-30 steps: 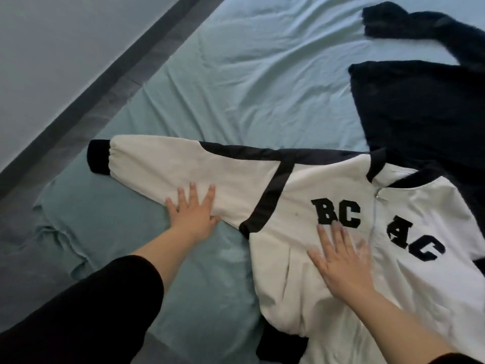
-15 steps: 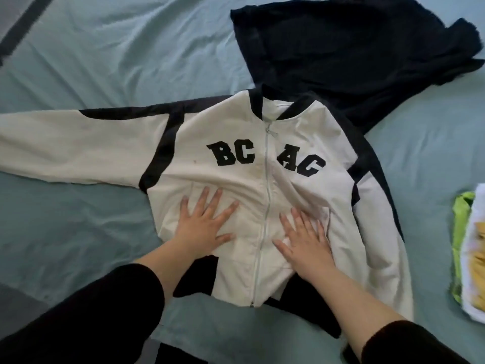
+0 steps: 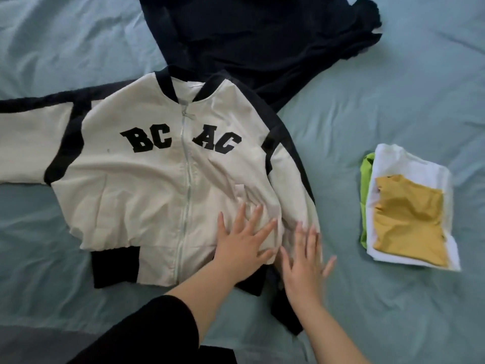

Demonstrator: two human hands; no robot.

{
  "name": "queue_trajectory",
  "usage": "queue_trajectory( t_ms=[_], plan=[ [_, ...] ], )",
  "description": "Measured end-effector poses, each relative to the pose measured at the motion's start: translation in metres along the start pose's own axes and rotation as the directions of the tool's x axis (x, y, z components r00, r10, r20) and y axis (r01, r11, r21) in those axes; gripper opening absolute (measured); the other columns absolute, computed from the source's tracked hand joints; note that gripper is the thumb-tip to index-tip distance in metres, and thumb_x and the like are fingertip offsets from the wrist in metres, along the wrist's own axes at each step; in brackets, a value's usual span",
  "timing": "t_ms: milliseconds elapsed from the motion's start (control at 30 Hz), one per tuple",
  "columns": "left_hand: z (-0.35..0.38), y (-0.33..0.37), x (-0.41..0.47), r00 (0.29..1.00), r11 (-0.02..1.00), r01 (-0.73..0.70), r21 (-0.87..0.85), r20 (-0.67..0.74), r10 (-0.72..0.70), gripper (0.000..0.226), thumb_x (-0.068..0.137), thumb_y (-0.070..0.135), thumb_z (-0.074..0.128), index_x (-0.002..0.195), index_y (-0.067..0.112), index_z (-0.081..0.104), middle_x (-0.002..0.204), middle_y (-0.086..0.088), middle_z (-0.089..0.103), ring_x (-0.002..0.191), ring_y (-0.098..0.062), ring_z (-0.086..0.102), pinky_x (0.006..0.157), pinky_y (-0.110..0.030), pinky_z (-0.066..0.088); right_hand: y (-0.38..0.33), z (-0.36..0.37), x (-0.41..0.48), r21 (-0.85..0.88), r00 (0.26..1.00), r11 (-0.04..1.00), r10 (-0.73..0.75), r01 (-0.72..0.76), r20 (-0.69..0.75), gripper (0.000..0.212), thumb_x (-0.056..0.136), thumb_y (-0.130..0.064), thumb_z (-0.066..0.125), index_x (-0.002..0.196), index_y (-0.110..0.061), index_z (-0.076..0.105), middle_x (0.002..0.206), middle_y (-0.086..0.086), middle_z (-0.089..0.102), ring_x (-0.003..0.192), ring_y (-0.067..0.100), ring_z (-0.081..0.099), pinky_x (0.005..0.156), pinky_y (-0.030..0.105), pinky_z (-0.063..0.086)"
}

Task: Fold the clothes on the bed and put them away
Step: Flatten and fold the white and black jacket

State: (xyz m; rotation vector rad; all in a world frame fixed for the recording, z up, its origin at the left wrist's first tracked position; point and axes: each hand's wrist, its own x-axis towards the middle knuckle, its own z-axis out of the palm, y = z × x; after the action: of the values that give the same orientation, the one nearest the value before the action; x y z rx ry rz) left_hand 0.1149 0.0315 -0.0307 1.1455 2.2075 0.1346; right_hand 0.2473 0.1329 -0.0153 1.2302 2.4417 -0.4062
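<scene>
varsity jacket (image 3: 147, 195): cream with black trim, zipped shut, black letters "bc ac" across the chest. it lies face up and spread flat on the bed (image 3: 393, 88), hem toward the bed's near edge, collar toward the far side. one sleeve stretches straight out across the sheet and runs out of view; the other lies down along the body of the jacket.

left hand (image 3: 242, 241): flat on the lower front panel, just beside the zip, fingers straight and spread apart, gripping nothing. a black sleeve (image 3: 147, 332) covers the upper forearm.

right hand (image 3: 301, 269): just beside the left one, flat on the lower end of the sleeve that lies along the body, fingers straight and fanned, slightly blurred, holding nothing.

dark garment (image 3: 262, 43): black or navy, unfolded and rumpled, beyond the jacket collar, its edge tucked under the jacket shoulder.

folded stack (image 3: 409, 166): well apart from the jacket, on the right hand's side. yellow garment (image 3: 409, 219) on top, white one beneath, green garment (image 3: 366, 169) showing at the stack's edge.

bed sheet: pale blue-green, creased.
</scene>
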Motion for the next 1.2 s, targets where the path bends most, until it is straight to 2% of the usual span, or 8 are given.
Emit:
queue_trajectory(
  t_ms=[67,167,433,600,733,933,1067,1200],
  plan=[
    [0.008,-0.003,0.009,0.980,0.998,0.066,0.017,0.187,-0.068,0.068,0.090,0.071,0.025,0.147,0.051,-0.007,0.160,0.008,-0.022,0.144,-0.029,-0.026,0.109,-0.068,-0.008,0.023,0.003,0.003,0.272,0.953,0.914,0.281,-0.302,0.114,0.083,0.091,-0.051,0.052,0.154,-0.023,0.006,0.161,0.004,0.008,0.148,0.022,0.011,0.113,0.056,0.015],
    [0.005,-0.011,0.016,0.949,0.996,0.087,0.027,0.301,-0.091,0.068,0.090,0.069,0.029,0.147,0.052,-0.004,0.160,0.009,-0.019,0.145,-0.029,-0.023,0.109,-0.069,-0.004,0.046,0.002,0.001,0.622,0.893,0.647,0.385,-0.441,0.233,0.025,0.088,-0.020,0.066,0.108,-0.008,0.058,0.101,0.007,0.063,0.107,0.033,0.061,0.079,0.033,0.044],
    [-0.022,0.043,0.019,0.996,0.996,0.077,-0.038,-0.051,-0.078,0.070,0.094,0.045,0.039,0.153,0.033,0.003,0.163,0.000,0.000,0.149,-0.021,-0.006,0.119,-0.045,-0.002,0.089,-0.091,0.066,0.698,0.940,0.703,0.315,-0.139,-0.131,0.008,0.092,-0.026,0.059,0.087,-0.020,0.061,0.078,-0.006,0.062,0.079,0.022,0.057,0.065,0.029,0.038],
    [-0.033,0.087,0.043,0.998,0.998,-0.040,-0.044,-0.050,0.038,0.082,0.094,0.041,0.046,0.153,0.028,-0.010,0.162,-0.002,-0.009,0.149,-0.021,-0.008,0.120,-0.038,0.002,0.108,-0.097,0.071,0.453,0.927,0.864,0.040,-0.220,0.374,0.038,0.088,-0.066,0.045,0.097,-0.036,0.067,0.107,-0.023,0.061,0.102,0.006,0.053,0.091,0.033,0.041],
    [-0.032,0.106,0.059,0.995,0.996,-0.092,0.002,-0.047,0.092,0.082,0.094,0.042,0.047,0.151,0.037,-0.012,0.162,-0.001,-0.012,0.149,-0.023,-0.009,0.119,-0.040,0.000,0.140,-0.063,0.059,0.699,0.852,0.561,0.506,-0.444,0.135,0.038,0.094,-0.041,0.054,0.107,-0.007,0.064,0.114,0.013,0.066,0.101,0.027,0.059,0.087,0.035,0.045],
    [-0.025,0.107,0.079,0.995,0.989,-0.099,0.112,0.002,0.099,0.081,0.092,0.046,0.044,0.148,0.044,-0.015,0.162,-0.002,-0.014,0.149,-0.026,-0.010,0.119,-0.042,0.000,0.135,-0.031,0.048,0.587,0.537,-0.114,0.294,-0.802,0.791,0.062,0.075,-0.049,0.076,0.118,-0.014,0.051,0.119,0.007,0.057,0.109,0.025,0.056,0.081,0.048,0.051],
    [-0.022,0.101,0.087,0.997,0.987,-0.080,0.136,0.016,0.078,0.085,0.090,0.045,0.045,0.146,0.047,-0.018,0.162,-0.003,-0.014,0.149,-0.026,-0.008,0.119,-0.043,0.003,0.124,-0.019,0.049,0.594,0.573,-0.336,0.170,-0.731,0.802,0.029,0.082,-0.018,0.074,0.105,-0.012,0.058,0.089,0.008,0.058,0.076,0.017,0.054,0.057,0.036,0.054],
    [-0.026,0.102,0.091,0.997,0.989,-0.074,0.130,0.021,0.072,0.082,0.091,0.046,0.044,0.145,0.049,-0.018,0.162,-0.003,-0.012,0.149,-0.026,-0.010,0.120,-0.044,0.002,0.115,-0.040,0.061,0.889,0.820,-0.099,0.352,-0.447,0.452,0.024,0.092,-0.012,0.062,0.115,-0.011,0.056,0.109,0.014,0.065,0.097,0.030,0.063,0.083,0.047,0.054]
  ],
)
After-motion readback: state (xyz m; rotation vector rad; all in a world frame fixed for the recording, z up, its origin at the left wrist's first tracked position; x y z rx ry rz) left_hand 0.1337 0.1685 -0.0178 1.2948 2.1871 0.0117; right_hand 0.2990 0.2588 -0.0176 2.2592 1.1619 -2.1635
